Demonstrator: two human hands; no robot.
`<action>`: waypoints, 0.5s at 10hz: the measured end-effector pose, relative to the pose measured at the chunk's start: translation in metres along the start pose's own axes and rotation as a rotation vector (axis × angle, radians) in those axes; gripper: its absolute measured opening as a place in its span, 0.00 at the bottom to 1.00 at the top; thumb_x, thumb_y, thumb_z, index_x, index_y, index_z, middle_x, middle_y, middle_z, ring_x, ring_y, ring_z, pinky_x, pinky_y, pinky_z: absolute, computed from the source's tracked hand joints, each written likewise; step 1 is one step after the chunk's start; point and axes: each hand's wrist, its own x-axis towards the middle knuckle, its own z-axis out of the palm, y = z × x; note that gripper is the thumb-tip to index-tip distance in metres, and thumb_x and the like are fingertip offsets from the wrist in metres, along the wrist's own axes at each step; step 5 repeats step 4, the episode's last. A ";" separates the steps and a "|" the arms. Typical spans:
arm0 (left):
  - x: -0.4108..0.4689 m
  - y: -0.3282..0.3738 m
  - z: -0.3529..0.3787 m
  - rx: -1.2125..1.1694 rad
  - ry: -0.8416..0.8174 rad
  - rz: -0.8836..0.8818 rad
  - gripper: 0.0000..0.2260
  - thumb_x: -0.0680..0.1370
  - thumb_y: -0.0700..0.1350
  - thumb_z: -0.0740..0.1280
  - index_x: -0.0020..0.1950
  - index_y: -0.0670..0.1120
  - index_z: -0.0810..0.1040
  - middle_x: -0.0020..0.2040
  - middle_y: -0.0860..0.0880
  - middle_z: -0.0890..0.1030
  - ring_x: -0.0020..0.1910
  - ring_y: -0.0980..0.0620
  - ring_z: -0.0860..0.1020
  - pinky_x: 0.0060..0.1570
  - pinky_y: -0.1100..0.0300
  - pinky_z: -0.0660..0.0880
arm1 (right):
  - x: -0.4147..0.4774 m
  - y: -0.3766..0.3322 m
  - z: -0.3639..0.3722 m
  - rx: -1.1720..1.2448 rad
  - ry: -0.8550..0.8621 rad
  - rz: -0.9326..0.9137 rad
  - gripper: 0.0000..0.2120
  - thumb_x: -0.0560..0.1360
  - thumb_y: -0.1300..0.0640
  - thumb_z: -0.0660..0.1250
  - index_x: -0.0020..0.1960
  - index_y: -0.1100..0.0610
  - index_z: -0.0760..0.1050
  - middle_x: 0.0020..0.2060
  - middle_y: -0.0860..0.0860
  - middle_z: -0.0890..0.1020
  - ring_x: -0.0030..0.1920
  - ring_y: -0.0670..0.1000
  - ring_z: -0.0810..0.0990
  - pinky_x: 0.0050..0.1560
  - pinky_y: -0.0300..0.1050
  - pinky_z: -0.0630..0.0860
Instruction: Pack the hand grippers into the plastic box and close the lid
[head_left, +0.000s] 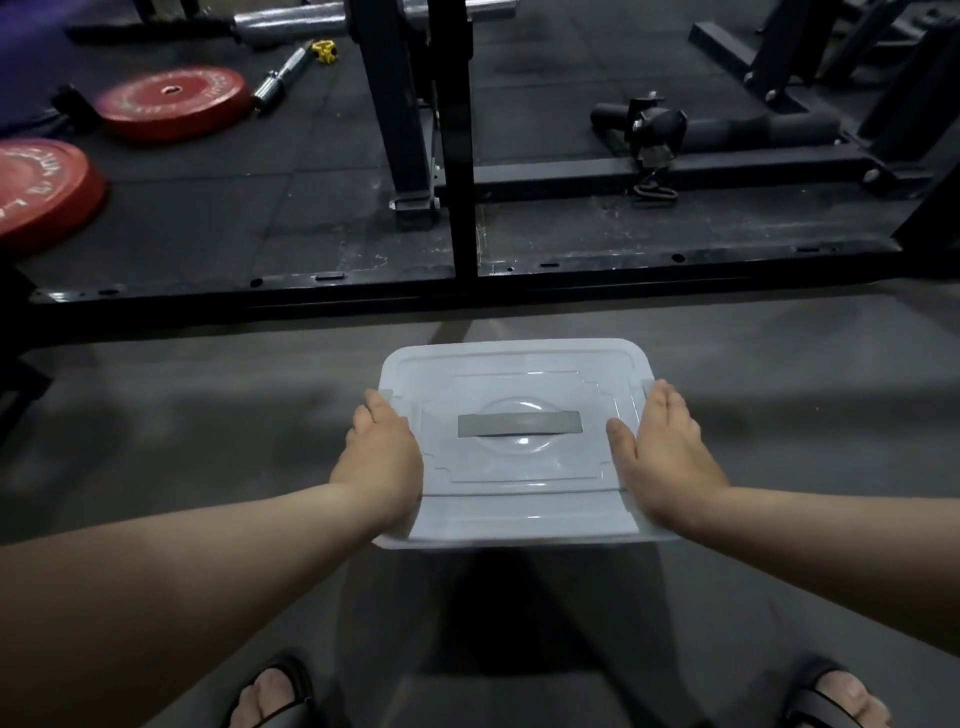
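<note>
A pale translucent plastic box stands on the grey floor in front of me, its lid lying flat on top with a grey handle strip in the middle. My left hand presses on the lid's left edge, fingers straight along the side clip. My right hand presses on the right edge the same way, thumb on the lid top. No hand grippers are visible; the box's inside is hidden under the lid.
A black rack frame rises just beyond the box on dark rubber flooring. Two red weight plates lie at the far left, a barbell beside them. My sandalled feet show at the bottom.
</note>
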 end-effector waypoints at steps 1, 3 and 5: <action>0.004 0.001 -0.011 0.044 -0.084 0.021 0.29 0.81 0.41 0.54 0.79 0.39 0.44 0.78 0.41 0.53 0.73 0.39 0.61 0.69 0.45 0.63 | 0.004 0.000 -0.002 -0.106 -0.029 -0.040 0.37 0.82 0.42 0.50 0.79 0.62 0.38 0.79 0.56 0.41 0.78 0.56 0.42 0.77 0.51 0.47; -0.003 -0.001 -0.063 0.125 -0.242 0.143 0.07 0.78 0.44 0.55 0.50 0.45 0.72 0.47 0.47 0.78 0.37 0.51 0.75 0.36 0.56 0.74 | 0.003 0.002 -0.043 -0.309 -0.345 -0.042 0.45 0.79 0.39 0.56 0.78 0.61 0.32 0.79 0.57 0.41 0.78 0.59 0.46 0.76 0.52 0.51; -0.025 0.005 -0.092 0.280 -0.277 0.201 0.05 0.79 0.45 0.57 0.46 0.47 0.70 0.45 0.50 0.76 0.40 0.50 0.75 0.39 0.58 0.71 | -0.015 -0.007 -0.074 -0.472 -0.520 -0.004 0.39 0.77 0.40 0.61 0.78 0.59 0.50 0.74 0.57 0.60 0.71 0.59 0.66 0.69 0.50 0.65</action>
